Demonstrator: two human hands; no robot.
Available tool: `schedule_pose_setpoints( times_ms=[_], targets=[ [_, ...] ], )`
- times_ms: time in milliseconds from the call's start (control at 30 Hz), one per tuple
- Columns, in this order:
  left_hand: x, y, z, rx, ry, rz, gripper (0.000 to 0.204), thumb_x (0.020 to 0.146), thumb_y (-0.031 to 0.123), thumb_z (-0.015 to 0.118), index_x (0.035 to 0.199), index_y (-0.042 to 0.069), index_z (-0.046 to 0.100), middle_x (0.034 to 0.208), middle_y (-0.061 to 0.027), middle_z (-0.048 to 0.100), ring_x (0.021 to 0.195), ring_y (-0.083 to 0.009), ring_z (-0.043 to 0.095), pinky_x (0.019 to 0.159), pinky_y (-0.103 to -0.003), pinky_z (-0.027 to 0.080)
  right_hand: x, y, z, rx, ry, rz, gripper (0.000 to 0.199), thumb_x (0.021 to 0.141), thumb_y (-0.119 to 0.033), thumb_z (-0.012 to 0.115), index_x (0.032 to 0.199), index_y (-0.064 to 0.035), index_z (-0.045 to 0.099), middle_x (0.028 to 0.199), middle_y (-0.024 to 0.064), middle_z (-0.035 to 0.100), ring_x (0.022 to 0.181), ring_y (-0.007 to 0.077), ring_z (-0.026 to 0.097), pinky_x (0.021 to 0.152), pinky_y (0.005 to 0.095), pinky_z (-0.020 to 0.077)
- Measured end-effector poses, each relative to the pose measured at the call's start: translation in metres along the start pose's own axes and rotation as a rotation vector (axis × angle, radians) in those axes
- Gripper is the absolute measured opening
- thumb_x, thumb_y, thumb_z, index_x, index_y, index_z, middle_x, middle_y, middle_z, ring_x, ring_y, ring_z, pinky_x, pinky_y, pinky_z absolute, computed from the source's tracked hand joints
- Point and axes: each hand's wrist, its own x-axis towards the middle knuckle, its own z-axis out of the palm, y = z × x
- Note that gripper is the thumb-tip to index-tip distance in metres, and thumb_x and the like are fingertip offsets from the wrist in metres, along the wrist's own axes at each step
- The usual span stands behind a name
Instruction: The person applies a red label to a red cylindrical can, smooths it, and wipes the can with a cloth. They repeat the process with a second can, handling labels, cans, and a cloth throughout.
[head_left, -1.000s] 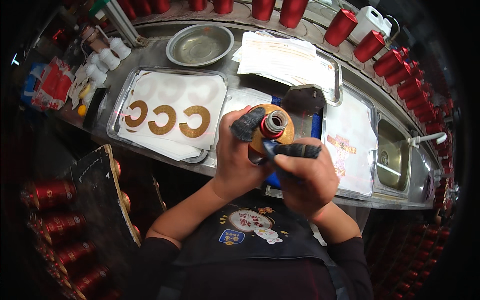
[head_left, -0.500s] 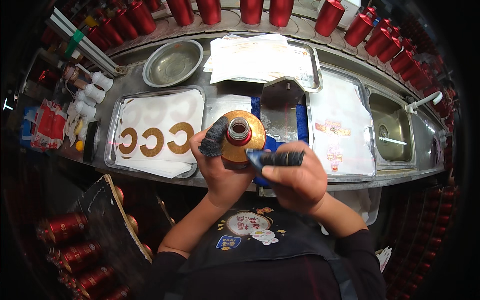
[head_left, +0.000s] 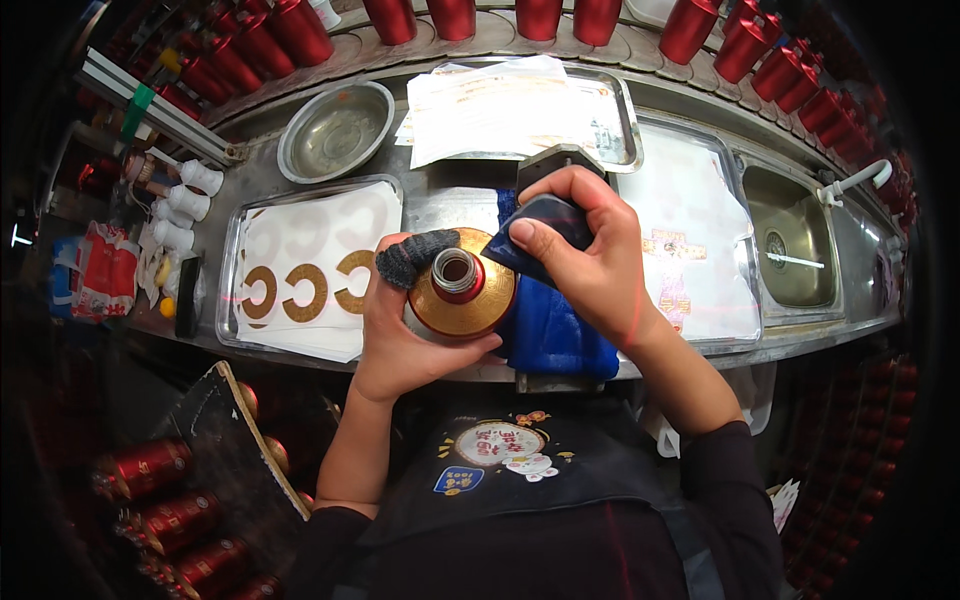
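Note:
A bottle (head_left: 432,312) with a gold shoulder, a red neck and an open threaded mouth is held at the middle of the bench. My left hand (head_left: 383,340) is wrapped round its left side, with a dark grey knitted finger cover (head_left: 405,258) on the digit lying against the shoulder. In my right hand (head_left: 610,260) is a dark blue flat scraper (head_left: 552,222), pinched between thumb and fingers. Its edge meets the gold shoulder on the upper right, beside the neck. A blue cloth (head_left: 562,338) lies under and right of the bottle, before a metal stand (head_left: 550,165).
On the left, a tray (head_left: 228,300) carries sheets with gold C-shaped labels (head_left: 303,290). A metal bowl (head_left: 290,165) and stacked white sheets (head_left: 490,115) lie behind. To the right are a label tray (head_left: 752,300) and a sink (head_left: 800,225). Red bottles (head_left: 595,18) line the conveyor.
My right hand has moved up and round from the bottle's lower right to its upper right, turning the scraper's broad face into view. The bottle has shifted slightly left in view.

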Motion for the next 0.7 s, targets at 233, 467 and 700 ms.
schedule_pose_setpoints(
  times_ms=[233,467,700],
  targets=[
    [0.016,-0.002,-0.026,-0.240,-0.236,-0.163,0.099,0.054,0.011,0.099,0.140,0.005,0.050,0.135,-0.0076,0.059,0.129,-0.0199,0.055,0.110,-0.036,0.044,0.036,-0.001,0.009,-0.090,-0.035,0.011,0.021,0.082,-0.011,0.076,0.097,0.0011,0.067,0.085,0.0062,0.066,0.080,0.0126,0.062,0.074,0.0272,0.0509],
    [-0.011,0.002,0.008,-0.060,0.069,0.040,0.106,0.053,0.029,0.104,0.140,0.007,0.048,0.135,-0.0112,0.050,0.131,-0.0257,0.051,0.112,-0.041,0.043,-0.019,-0.036,-0.001,-0.006,-0.012,-0.112,0.023,0.086,-0.011,0.080,0.101,0.0000,0.066,0.093,0.0067,0.066,0.088,0.0124,0.063,0.079,0.0255,0.0492],
    [0.003,-0.006,-0.002,-0.023,-0.074,0.034,0.099,0.056,0.006,0.098,0.141,0.004,0.048,0.138,-0.0108,0.056,0.129,-0.0233,0.056,0.110,-0.038,0.045,0.004,0.001,-0.001,-0.085,-0.036,-0.026,0.024,0.087,-0.014,0.079,0.100,0.0004,0.065,0.090,0.0043,0.063,0.085,0.0109,0.060,0.079,0.0252,0.0491]
  ],
)
